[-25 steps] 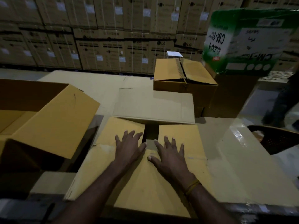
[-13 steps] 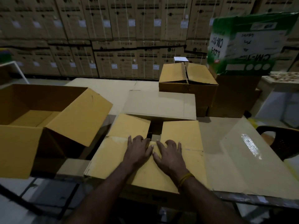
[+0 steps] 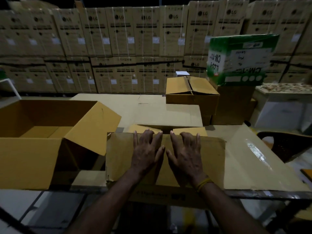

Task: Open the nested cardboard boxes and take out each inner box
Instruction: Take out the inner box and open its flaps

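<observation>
At 6 o'clock, close to the camera, sits the box (image 3: 118, 154) being worked on, on the near edge of the table (image 3: 256, 159). Its near flap (image 3: 211, 159) is raised twd the person, w/ both hands on it side by side, thumbs almost touching. Left hand (image 3: 147, 152) lies flat on the flap, fingers spread, tips curling over the flap's top edge. Right hand (image 3: 184, 153) does the same just to the right; a yellow band (image 3: 204, 183) is on that wrist. Neither hand pinches anything, they just press and hook the flap edge. Behind the fingertips, two side flaps (image 3: 189, 130) show at 12 o'clock of the hands, w/ a dark gap btwn them; can't tell what's inside.

At 9 o'clock stands a big open box (image 3: 30, 159), flaps up, one flap leaning twd the worked box. At 1 o'clock, further back on the table, a closed box (image 3: 192, 97) w/ a small white item (image 3: 182, 74) behind it. At 2 o'clock a green-and-white carton (image 3: 239, 59) sits on a dark brown box. At 3 o'clock, a dark chair (image 3: 285, 144). Stacked cartons (image 3: 118, 48) fill the back wall at 12 o'clock.
</observation>
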The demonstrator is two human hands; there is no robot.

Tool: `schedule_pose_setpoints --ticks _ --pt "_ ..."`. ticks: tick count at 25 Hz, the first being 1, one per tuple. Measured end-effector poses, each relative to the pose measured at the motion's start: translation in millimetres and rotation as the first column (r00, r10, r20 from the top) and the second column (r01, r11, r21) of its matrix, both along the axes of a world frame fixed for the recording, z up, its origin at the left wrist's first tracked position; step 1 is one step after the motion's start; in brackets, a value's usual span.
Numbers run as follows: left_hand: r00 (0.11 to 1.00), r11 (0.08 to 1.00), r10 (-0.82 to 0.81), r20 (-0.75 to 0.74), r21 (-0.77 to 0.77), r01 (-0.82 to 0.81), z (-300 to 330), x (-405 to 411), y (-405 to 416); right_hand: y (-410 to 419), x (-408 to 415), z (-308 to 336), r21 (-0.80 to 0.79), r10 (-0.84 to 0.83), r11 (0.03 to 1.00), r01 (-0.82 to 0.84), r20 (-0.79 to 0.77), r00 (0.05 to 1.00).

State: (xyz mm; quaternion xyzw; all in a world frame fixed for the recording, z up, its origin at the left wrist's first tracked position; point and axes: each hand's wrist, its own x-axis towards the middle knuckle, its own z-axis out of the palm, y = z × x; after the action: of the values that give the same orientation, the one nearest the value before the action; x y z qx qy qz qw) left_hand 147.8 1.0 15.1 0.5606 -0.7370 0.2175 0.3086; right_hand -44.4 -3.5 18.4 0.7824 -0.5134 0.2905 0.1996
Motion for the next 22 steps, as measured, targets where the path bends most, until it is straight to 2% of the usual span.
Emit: schedule_pose_setpoints --ticks 5,9,12,15,19,22 --pt "0.997 0.998 -0.01 -0.071 -0.058 0.006 23 -1 54 49 9 10 -0.118 -0.074 0.99 0.078 0.037 0.997" --pt "0.983 1.0 -0.027 -0.183 -0.019 0.024 44 -3 104 94 18 12 -0.131 -0.127 0.981 0.143 0.123 0.984" --pt "0.982 0.986 -0.017 -0.19 0.162 0.048 63 -3 139 129 20 12 -0.142 -0.153 0.975 0.174 0.149 0.977" --pt "0.991 0.902 0.002 -0.132 0.428 0.055 66 -1 167 164 20 9 -0.158 -0.157 0.971 0.182 0.159 0.975" --pt "0.99 0.812 -0.068 -0.124 0.57 0.127 47 8 199 206 18 -11 -0.099 -0.091 0.989 0.106 0.144 0.985" --pt "0.989 0.691 -0.125 -0.074 0.709 0.14 18 11 209 231 15 -36 -0.005 -0.051 0.999 0.052 0.136 0.989"
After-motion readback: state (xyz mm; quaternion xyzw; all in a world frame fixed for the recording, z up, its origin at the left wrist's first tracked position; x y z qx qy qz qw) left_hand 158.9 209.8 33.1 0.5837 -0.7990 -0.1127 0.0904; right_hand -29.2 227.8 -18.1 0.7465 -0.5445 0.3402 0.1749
